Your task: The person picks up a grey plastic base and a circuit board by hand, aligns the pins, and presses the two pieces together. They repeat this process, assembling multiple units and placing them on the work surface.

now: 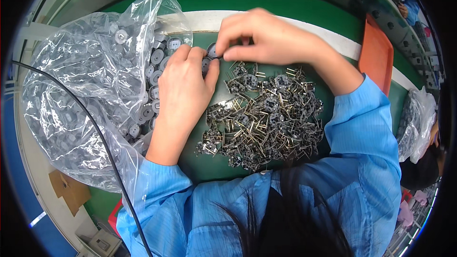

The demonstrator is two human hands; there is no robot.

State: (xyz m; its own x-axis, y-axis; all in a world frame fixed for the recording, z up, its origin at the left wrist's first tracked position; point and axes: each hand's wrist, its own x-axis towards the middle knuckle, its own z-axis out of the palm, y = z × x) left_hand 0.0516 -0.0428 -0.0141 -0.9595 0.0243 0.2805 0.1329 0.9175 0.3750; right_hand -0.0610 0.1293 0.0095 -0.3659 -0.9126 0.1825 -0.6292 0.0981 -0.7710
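Note:
Just left of the middle, my left hand [183, 85] is closed, thumb and fingers about a small round grey housing [205, 64]. Another grey housing [212, 49] sits at the fingertips of my right hand [259, 38]. The right thumb and forefinger come together there in a pinch, and whatever lies between them is hidden. Below the right hand spreads a heap of small dark circuit boards with brass-coloured pins [266, 119]. Beside my left hand, more grey housings [154, 76] spill from the mouth of a large clear plastic bag [76, 81].
A black cable [90, 114] runs down across the bag. The work surface is green with a white strip [328, 40] along its far side. An orange tray [376, 54] stands at the right, near another clear bag [416, 123]. Other people [404, 4] are at the far right.

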